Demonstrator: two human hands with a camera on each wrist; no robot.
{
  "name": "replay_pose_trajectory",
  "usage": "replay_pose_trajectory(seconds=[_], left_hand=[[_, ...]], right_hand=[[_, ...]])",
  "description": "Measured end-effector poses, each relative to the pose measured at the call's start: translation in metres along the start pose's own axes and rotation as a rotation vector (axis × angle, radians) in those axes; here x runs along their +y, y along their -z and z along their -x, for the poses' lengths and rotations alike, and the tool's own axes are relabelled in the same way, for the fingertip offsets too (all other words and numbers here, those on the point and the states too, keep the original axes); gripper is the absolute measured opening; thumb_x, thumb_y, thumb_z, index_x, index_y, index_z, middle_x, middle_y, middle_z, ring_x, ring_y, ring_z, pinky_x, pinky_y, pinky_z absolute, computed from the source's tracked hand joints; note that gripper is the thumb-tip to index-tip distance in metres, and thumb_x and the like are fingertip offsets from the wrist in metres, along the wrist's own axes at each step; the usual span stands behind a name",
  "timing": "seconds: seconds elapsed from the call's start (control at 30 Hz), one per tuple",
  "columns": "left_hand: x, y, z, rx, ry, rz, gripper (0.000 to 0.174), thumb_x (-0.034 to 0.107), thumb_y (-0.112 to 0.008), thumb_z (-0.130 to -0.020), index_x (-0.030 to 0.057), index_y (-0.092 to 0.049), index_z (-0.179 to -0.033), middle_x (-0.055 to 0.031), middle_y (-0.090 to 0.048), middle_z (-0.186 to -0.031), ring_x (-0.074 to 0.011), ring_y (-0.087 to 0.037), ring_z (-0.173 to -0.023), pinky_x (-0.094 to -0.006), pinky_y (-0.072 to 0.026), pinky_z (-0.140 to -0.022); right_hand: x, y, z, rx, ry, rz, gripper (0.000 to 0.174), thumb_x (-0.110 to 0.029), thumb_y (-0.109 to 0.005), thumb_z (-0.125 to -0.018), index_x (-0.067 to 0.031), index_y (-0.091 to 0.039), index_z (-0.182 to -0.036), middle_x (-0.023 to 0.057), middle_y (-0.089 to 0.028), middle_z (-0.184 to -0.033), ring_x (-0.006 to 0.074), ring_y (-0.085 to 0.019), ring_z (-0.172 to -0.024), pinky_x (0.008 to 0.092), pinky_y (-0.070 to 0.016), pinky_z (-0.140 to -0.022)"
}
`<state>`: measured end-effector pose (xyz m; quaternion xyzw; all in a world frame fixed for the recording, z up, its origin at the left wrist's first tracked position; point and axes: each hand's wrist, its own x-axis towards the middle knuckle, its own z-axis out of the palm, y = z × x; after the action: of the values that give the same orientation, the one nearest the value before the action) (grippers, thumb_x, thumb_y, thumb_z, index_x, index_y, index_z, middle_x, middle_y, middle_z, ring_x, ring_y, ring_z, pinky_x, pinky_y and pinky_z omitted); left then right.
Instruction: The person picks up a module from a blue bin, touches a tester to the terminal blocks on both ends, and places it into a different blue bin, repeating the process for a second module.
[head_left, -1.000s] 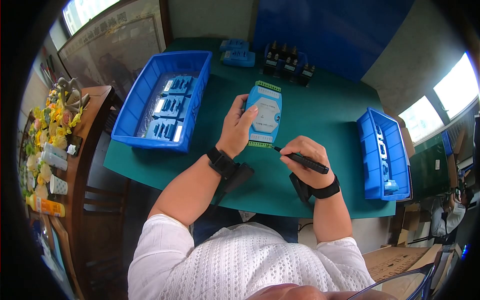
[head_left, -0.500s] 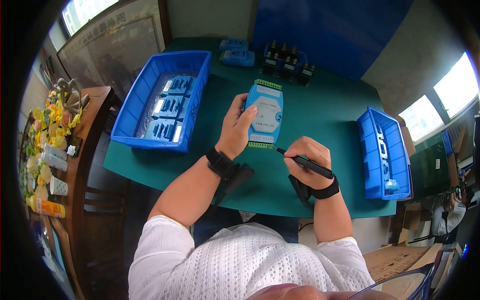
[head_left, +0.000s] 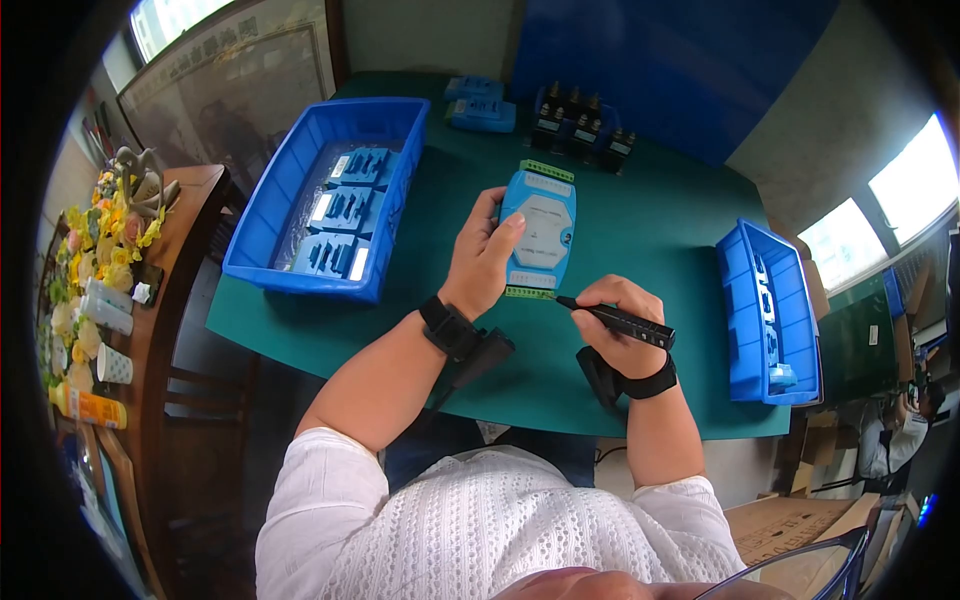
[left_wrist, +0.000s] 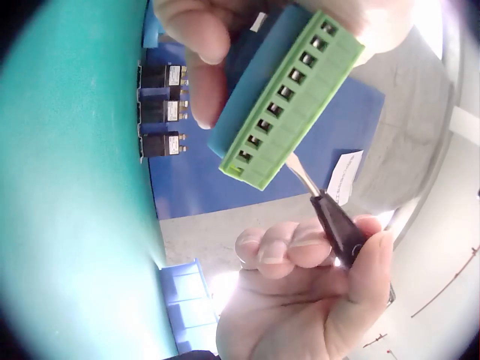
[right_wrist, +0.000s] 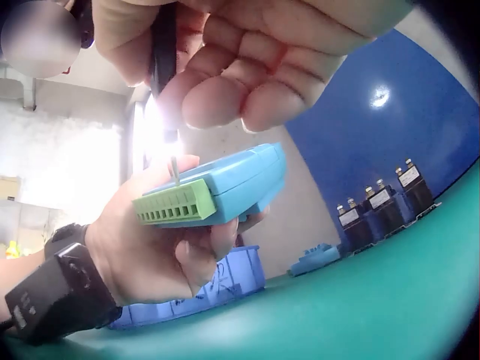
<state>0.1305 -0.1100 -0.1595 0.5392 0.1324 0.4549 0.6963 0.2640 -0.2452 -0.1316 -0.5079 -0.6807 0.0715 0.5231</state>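
My left hand [head_left: 478,268] holds a flat blue electronic module [head_left: 543,232] with a pale label, thumb on its face and fingers underneath. Green terminal blocks run along both its ends; the near terminal block [left_wrist: 294,105] shows a row of square openings in the left wrist view. In my right hand [head_left: 622,292] is a screwdriver [head_left: 632,323] with a black handle, pinched between thumb and fingers. Its metal blade [right_wrist: 175,169] points down at the top side of the near terminal block, close to one end, and the tip is hidden there in the right wrist view.
On the green table [head_left: 640,220], a blue bin [head_left: 255,270] with several blue modules stands left, and another bin [head_left: 742,350] right. Two more blue modules [head_left: 482,116] and several black components with metal posts [head_left: 583,133] sit at the back. A flower-covered side table [head_left: 190,190] is far left.
The screwdriver's handle end has swung slightly right and the handle appears turned, while its blade stays at the near terminal block. The head view has shifted a little.
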Motion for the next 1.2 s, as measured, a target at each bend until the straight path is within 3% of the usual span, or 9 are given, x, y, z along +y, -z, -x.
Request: replay_pose_trajectory(seconds=[0.3, 0.8, 1.2], left_hand=[[-0.0010, -0.0005, 0.0006, -0.010, -0.021, -0.049, 0.039, 0.024, -0.049, -0.090, -0.0012, -0.041, -0.118, -0.0086, -0.056, -0.096, -0.0088, -0.052, -0.084, -0.0231, -0.0446, -0.074], [-0.0001, -0.0012, 0.0006, -0.014, -0.020, -0.034, 0.038, 0.024, -0.048, -0.091, -0.0012, -0.040, -0.118, -0.0082, -0.056, -0.096, -0.0085, -0.053, -0.083, -0.0231, -0.0449, -0.074], [-0.0023, -0.0001, 0.0004, -0.003, -0.015, -0.080, 0.037, 0.023, -0.049, -0.090, -0.0006, -0.042, -0.118, -0.0072, -0.057, -0.092, -0.0075, -0.052, -0.080, -0.0221, -0.0443, -0.071]], right_hand=[[0.0034, -0.0016, -0.0006, 0.074, 0.127, 0.093, 0.027, -0.013, -0.081, -0.061, -0.0036, -0.061, -0.076, 0.0076, -0.060, -0.065, 0.0192, -0.058, -0.055, 0.0257, -0.0450, -0.049], [0.0059, -0.0042, 0.0012, 0.111, 0.158, -0.045, 0.021, -0.005, -0.076, -0.064, -0.0032, -0.060, -0.077, 0.0091, -0.061, -0.067, 0.0203, -0.059, -0.056, 0.0268, -0.0459, -0.051], [-0.0040, -0.0009, -0.0008, -0.033, -0.034, 0.000, 0.019, -0.006, -0.075, -0.067, -0.0040, -0.061, -0.080, 0.0090, -0.062, -0.071, 0.0202, -0.059, -0.058, 0.0269, -0.0459, -0.052]])
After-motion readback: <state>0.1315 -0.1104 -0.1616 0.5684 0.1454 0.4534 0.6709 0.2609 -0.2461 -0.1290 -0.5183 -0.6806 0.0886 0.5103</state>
